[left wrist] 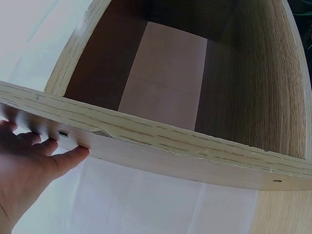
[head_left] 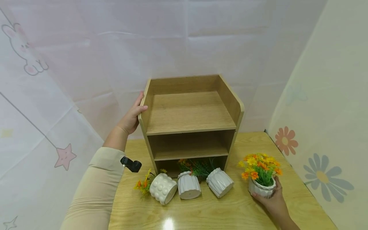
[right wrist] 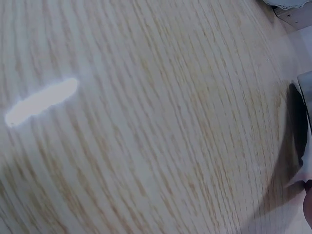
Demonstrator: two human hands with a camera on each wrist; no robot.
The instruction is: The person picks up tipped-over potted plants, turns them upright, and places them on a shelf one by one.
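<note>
My left hand (head_left: pixel 133 117) is at the wooden shelf's (head_left: pixel 189 111) left side panel. In the left wrist view, the fingers (left wrist: pixel 73 157) rest fairly straight against the panel's outer face. At the right, my right hand (head_left: pixel 273 203) grips a white flower pot (head_left: pixel 260 189) of yellow and orange flowers (head_left: pixel 260 164), held upright close over the table. The right wrist view shows mostly tabletop, with a fingertip (right wrist: pixel 308 207) at the edge. Three white pots lie tipped before the shelf: a bubbled one (head_left: pixel 163 188), a ribbed one (head_left: pixel 188 185) and a pleated one (head_left: pixel 219 182).
The shelf stands at the back of the wooden table (head_left: pixel 189 214), against a pale curtain (head_left: pixel 172 38). Stems and flowers of the tipped pots reach towards its lowest compartment. Another patterned curtain (head_left: pixel 325 134) hangs along the right edge.
</note>
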